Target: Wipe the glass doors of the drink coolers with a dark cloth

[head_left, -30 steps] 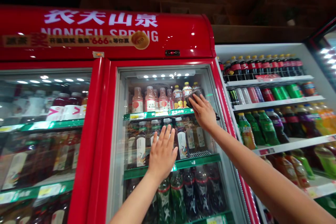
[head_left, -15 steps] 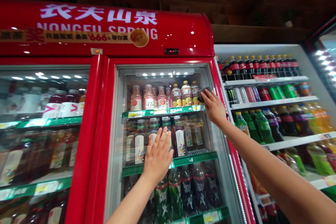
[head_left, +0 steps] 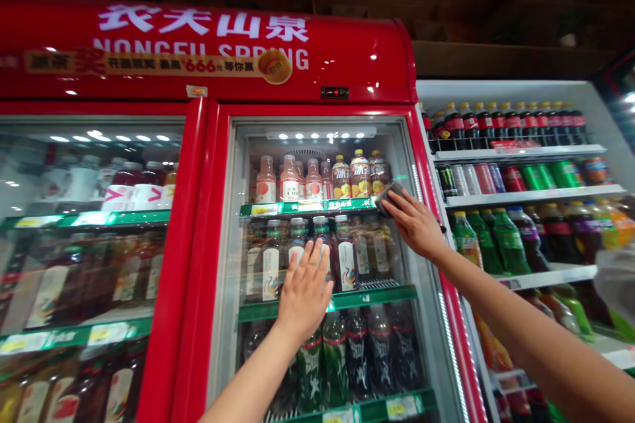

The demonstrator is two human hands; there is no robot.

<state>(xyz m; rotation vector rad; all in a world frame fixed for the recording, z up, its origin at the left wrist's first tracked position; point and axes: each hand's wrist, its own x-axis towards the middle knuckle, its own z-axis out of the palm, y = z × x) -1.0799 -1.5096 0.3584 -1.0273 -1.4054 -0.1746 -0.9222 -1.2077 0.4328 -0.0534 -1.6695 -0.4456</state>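
Observation:
A red-framed glass door (head_left: 225, 244) closes a drinks cooler in the middle of the view. My left hand (head_left: 305, 291) lies flat on the glass, fingers spread upward, in front of the dark bottles on the second shelf. Near the right side of the same pane, my right hand (head_left: 414, 219) presses a dark grey cloth or pad (head_left: 389, 197) against the glass, beside the end of the top shelf. The fingers cover part of the pad.
Another glass door with bottles behind it is on the left, past the red frame (head_left: 183, 264). To the right stands an open shelf unit (head_left: 526, 197) of bottles and cans. A pale blurred shape (head_left: 615, 281) enters at the right edge.
My right hand has moved slightly down the glass with the dark pad. My left hand stays on the door. The whole view has shifted a little, and the pale shape has appeared at right.

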